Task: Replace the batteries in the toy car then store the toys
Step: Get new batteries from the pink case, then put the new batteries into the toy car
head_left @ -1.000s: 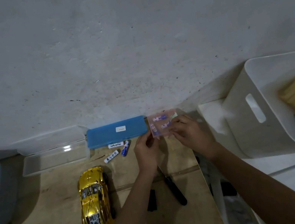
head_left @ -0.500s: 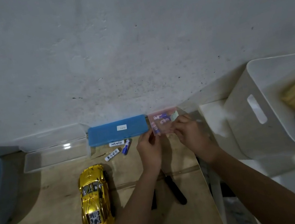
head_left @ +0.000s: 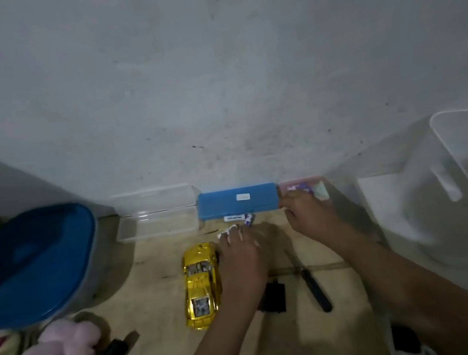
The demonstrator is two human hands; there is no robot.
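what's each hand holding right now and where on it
The right hand rests on the near edge of the pink battery case by the wall; a true grip cannot be told. The left hand reaches over a loose battery, fingertips on it, not lifted.

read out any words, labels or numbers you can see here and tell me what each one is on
No text here reads clearly.
White sticker on the blue case: too small to read.
White battery beside the case: dark print, blurred.
Pink battery pack at the right hand: purple print, blurred.
Gold toy car: no readable text.
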